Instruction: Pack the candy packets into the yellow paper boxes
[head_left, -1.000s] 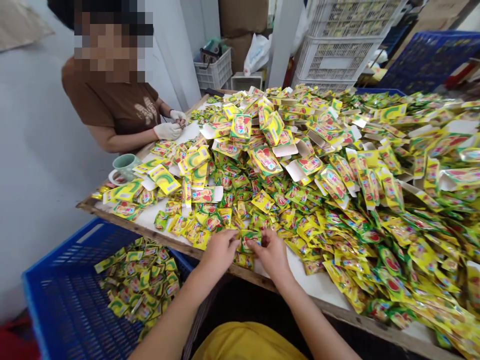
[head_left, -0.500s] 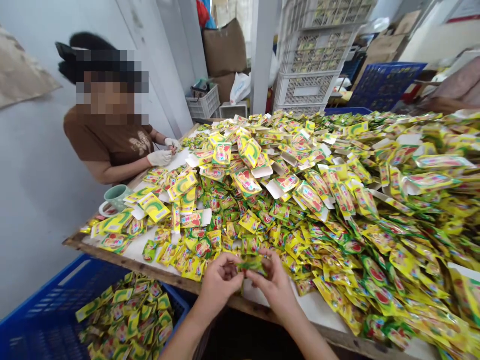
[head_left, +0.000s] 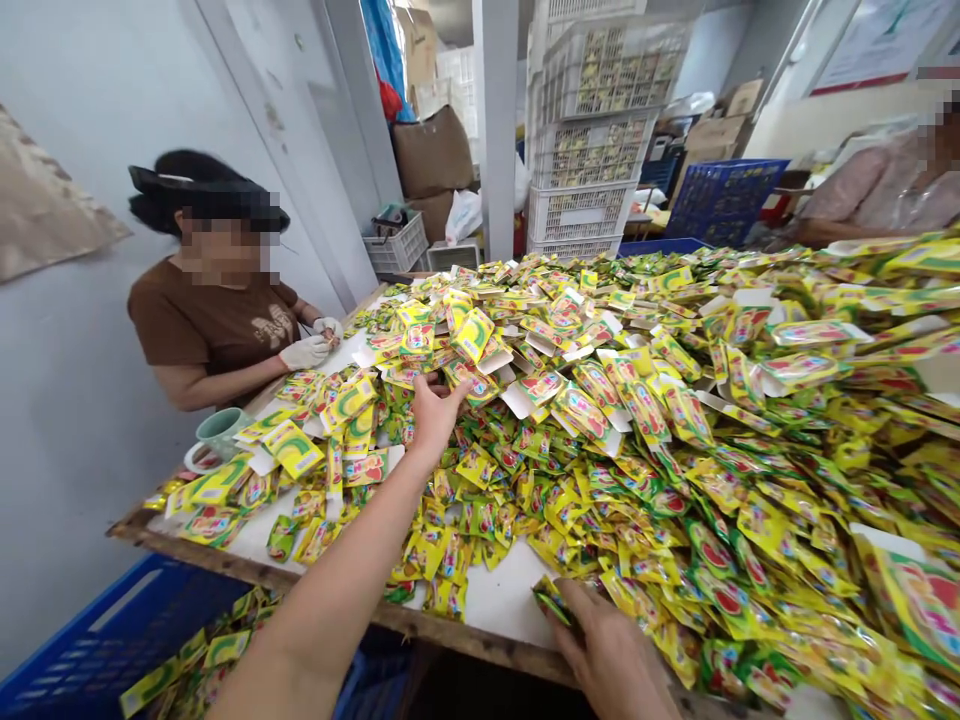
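My left hand (head_left: 435, 415) reaches into the heap, thumb and fingers apart at the left edge of a small yellow carton (head_left: 476, 385) printed with red fruit. Its thumb seems to touch the carton; some fingertips are hidden among the packs. Low at the table's front edge, my right hand (head_left: 611, 645) is closed on a small green and yellow sachet (head_left: 553, 603), which sticks out past the thumb and index finger. Loose sachets (head_left: 446, 560) lie between my arms, and more cartons (head_left: 592, 410), several with open white flaps, cover the heap above.
Below left of the wooden table edge (head_left: 262, 572) stands a blue crate (head_left: 82, 630) holding filled cartons. A green mug (head_left: 221, 428) sits at the left corner. A gloved co-worker (head_left: 202, 330) is at the left, another person (head_left: 870, 190) far right. White crates (head_left: 581, 150) are stacked behind.
My hands have parted from around a green sachet. The left has moved up to the cartons; the right has moved down and right with a sachet. The view has shifted.
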